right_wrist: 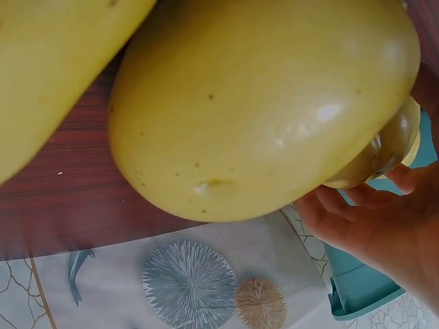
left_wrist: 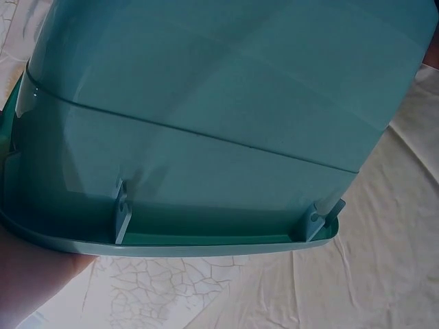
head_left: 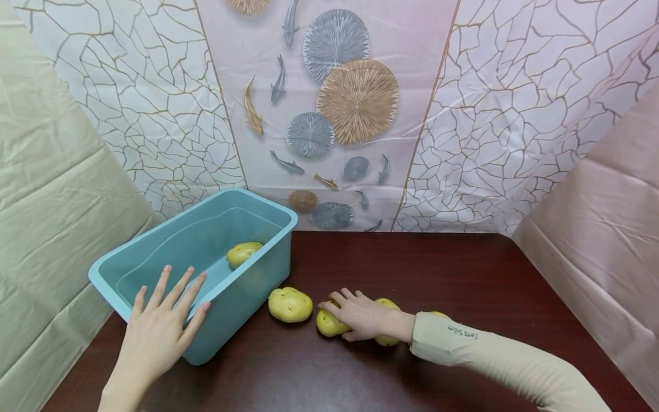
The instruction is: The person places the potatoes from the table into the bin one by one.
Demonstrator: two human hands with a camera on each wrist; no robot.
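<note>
- Left hand point(head_left: 159, 329): fingers straight and spread, palm laid on the near rim of the teal plastic tub point(head_left: 154, 240). Nothing gripped.
- Left wrist view: filled almost wholly by the tub's outer wall point(left_wrist: 206, 123) and rim flange; a bit of the hand point(left_wrist: 34, 274) shows at 7 o'clock.
- Right hand point(head_left: 362, 317): fingers curled over a potato point(head_left: 329, 325) on the dark red-brown surface point(head_left: 463, 274), gripping it from above.
- Right wrist view: that potato point(right_wrist: 260, 103) fills the frame, fingers point(right_wrist: 363, 226) under its edge at 4 o'clock, edge of another potato point(right_wrist: 48, 68) at 10 o'clock.
- Potato count, head view: five visible.
  - one inside the tub point(head_left: 244, 253), at its far end
  - one loose point(head_left: 290, 304) on the surface, just beside the tub at its 4 o'clock
  - one under the right hand
  - one point(head_left: 387, 339) mostly hidden behind the right hand, touching or nearly touching the gripped one
  - a sliver of one point(head_left: 437, 313) by the beige sleeve point(head_left: 504, 360)
- Tub: one, at the surface's 9 o'clock side.
- Backdrop: printed sheet point(head_left: 334, 114) with fish and round discs at 12 o'clock.
</note>
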